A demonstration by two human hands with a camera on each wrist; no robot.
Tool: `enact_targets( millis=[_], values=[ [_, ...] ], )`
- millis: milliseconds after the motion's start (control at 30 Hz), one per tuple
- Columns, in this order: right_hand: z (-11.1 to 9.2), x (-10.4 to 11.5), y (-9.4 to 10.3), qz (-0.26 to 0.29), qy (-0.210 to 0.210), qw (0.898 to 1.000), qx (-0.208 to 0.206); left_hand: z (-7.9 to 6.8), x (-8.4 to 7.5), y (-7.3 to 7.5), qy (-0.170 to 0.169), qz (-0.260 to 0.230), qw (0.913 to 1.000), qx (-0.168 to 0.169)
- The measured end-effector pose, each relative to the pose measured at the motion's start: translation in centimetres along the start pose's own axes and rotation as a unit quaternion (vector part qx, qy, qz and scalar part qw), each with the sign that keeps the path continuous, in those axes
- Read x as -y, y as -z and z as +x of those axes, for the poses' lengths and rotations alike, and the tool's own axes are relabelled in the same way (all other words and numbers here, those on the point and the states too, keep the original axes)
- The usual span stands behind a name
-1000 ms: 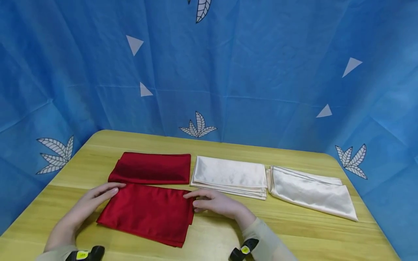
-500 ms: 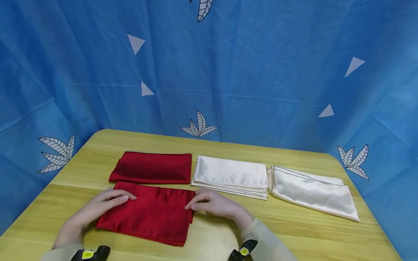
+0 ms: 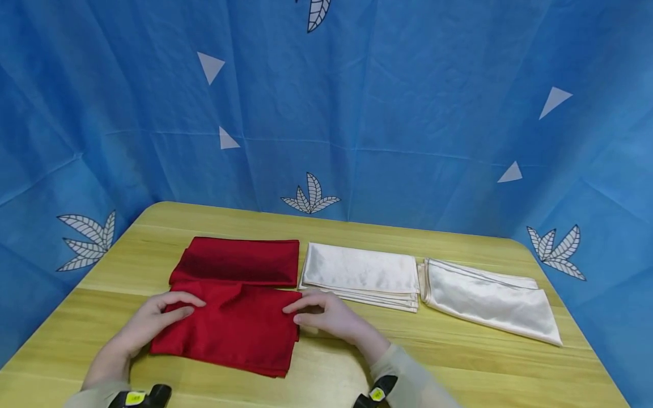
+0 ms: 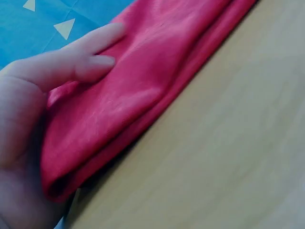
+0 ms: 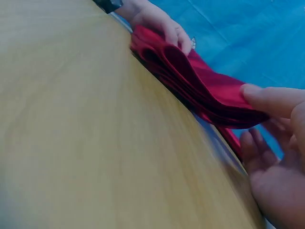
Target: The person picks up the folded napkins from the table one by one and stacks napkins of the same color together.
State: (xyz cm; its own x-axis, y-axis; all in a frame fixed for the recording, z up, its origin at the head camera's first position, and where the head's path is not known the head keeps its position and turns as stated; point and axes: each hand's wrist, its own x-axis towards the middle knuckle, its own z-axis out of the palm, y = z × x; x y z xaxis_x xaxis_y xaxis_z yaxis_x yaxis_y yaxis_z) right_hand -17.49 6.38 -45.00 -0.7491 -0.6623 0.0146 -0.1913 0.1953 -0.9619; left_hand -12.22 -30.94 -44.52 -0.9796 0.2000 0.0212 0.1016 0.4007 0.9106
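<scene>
A folded red satin cloth lies between both hands at the front left of the table, its far edge overlapping a second folded red cloth. My left hand holds its left end, with thumb and index finger on top and the other fingers hidden. In the left wrist view, the layered side of the red cloth runs past the thumb. At the other end, my right hand pinches the edge, thumb above and fingers below. The right wrist view shows this end of the red cloth raised, its stacked folds bending.
A folded white satin cloth lies right of the far red one. Beyond it, another folded white cloth lies slightly askew. The wooden table ends at a blue patterned curtain.
The near red cloth has shifted slightly away from me, its far edge now over the other red cloth. My left hand has moved inward over its left end. The white cloths stay put.
</scene>
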Motion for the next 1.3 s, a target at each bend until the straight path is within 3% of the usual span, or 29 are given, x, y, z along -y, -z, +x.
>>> enact_targets(
  millis=[167,333,467,567,733,833,933,1033,1300],
  values=[
    [0.9,-0.1,-0.2,-0.003,0.036,0.999,-0.025,0.5,0.0,-0.4,-0.02,-0.003,0.9919,-0.126],
    [2.1,-0.1,-0.3,0.027,0.07,0.996,-0.056,1.5,0.1,-0.8,-0.002,-0.083,0.9685,-0.235],
    [3.4,0.3,-0.3,0.033,0.079,0.99,-0.113,2.2,-0.2,-0.8,0.011,-0.178,0.9506,-0.254],
    [4.2,1.6,-0.3,0.04,0.084,0.983,-0.16,3.0,-0.7,-0.7,0.006,-0.259,0.9362,-0.237],
    [5.8,3.2,-0.6,0.037,0.104,0.965,-0.237,5.0,-1.4,-0.9,-0.019,-0.391,0.8941,-0.218],
    [7.1,2.7,-0.8,0.038,0.113,0.954,-0.276,6.3,-1.8,-1.4,-0.011,-0.414,0.8727,-0.258],
    [8.2,1.4,-1.0,0.036,0.106,0.948,-0.297,7.5,-2.0,-2.0,0.01,-0.383,0.8631,-0.329],
    [9.0,0.2,-1.0,0.022,0.088,0.951,-0.296,8.1,-2.1,-2.3,0.026,-0.328,0.8644,-0.38],
    [9.0,-0.4,-0.7,-0.023,0.025,0.965,-0.26,8.2,-1.5,-2.7,0.034,-0.149,0.8981,-0.412]
  ],
)
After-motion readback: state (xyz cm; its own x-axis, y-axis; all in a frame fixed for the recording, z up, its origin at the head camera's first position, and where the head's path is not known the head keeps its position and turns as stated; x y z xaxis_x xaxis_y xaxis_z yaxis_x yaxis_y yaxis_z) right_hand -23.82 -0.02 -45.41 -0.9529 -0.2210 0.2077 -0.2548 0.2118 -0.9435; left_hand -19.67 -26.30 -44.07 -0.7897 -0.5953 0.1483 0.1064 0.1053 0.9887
